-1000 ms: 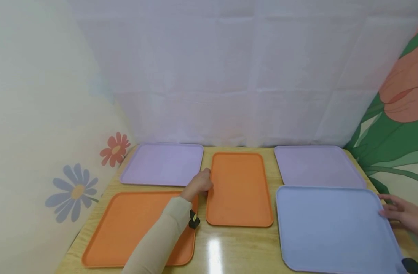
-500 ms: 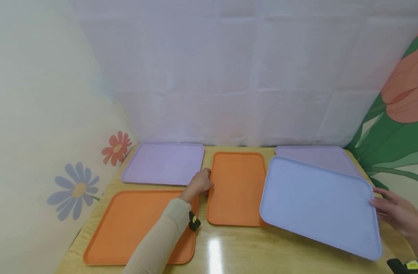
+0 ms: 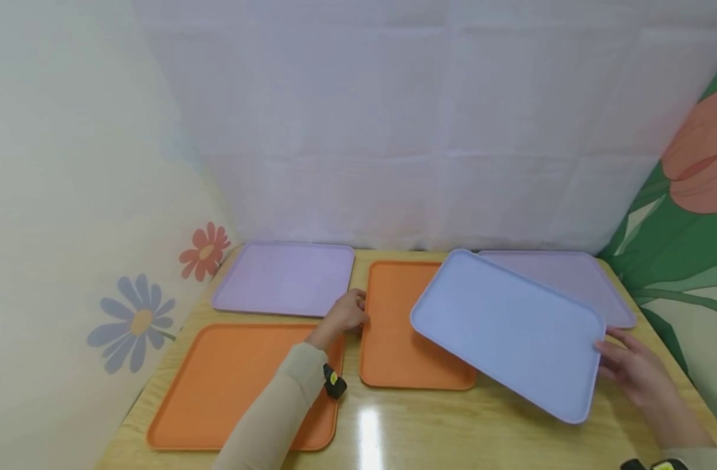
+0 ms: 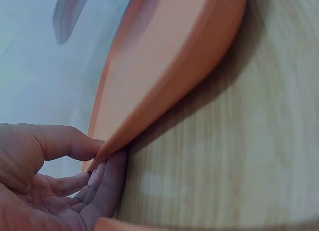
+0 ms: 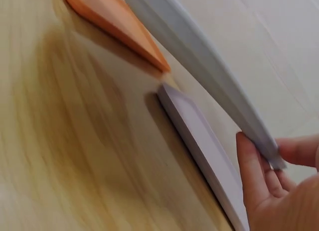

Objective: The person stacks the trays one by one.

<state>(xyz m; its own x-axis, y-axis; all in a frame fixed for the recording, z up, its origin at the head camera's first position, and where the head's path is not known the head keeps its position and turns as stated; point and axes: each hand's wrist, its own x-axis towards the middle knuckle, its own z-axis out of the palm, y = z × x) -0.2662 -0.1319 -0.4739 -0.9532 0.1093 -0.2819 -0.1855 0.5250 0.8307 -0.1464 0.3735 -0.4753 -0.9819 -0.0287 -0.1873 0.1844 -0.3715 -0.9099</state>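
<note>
Because the blue tray (image 3: 505, 333) looks light and stiff, though perhaps slick, it should handle best by its raised edge, the right hand (image 3: 633, 367) pinching its right end, aslant partly over the middle orange tray (image 3: 388, 326), whose left edge the left hand (image 3: 342, 315) pinches.

Blue tray (image 3: 505, 333), four o'clock; orange trays (image 3: 390, 346), five and seven; lilac trays (image 3: 294, 274), three and eight; flowered wall (image 3: 76, 222), nine.

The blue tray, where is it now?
In the head view, the blue tray is right of centre, tilted in the right hand, partly hiding the middle orange tray.
</note>
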